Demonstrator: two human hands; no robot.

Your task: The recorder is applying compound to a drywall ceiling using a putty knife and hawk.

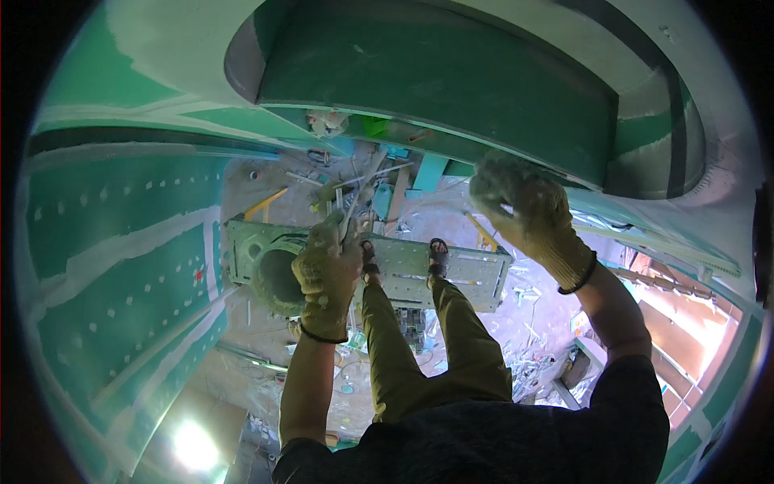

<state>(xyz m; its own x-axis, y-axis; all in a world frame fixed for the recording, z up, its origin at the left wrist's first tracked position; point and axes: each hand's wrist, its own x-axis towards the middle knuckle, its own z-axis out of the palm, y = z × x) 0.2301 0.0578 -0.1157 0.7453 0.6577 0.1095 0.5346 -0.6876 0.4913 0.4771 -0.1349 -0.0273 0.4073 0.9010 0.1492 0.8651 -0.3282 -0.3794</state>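
Both my hands wear dusty, pale yellow knitted gloves with dark cuffs. My left hand [326, 278] is closed, held above the platform's left half. A thin, pale strip-like tool [351, 216] sticks up from its fist; its kind is not clear. Up and to the right, my right hand [538, 216] is at the lower edge of a curved recess with a dark green panel [435, 73]. Its fingers are bunched and greyish, with a small white bit showing between them. What they hold is hidden and smeared.
My feet stand on a perforated metal work platform [395, 262] with yellow legs. A round bucket [278, 277] sits at its left end. Debris and offcuts litter the floor [516, 347] below. Green boards with pale filled joints [121, 266] rise at left; a bright lamp [196, 446] shines lower left.
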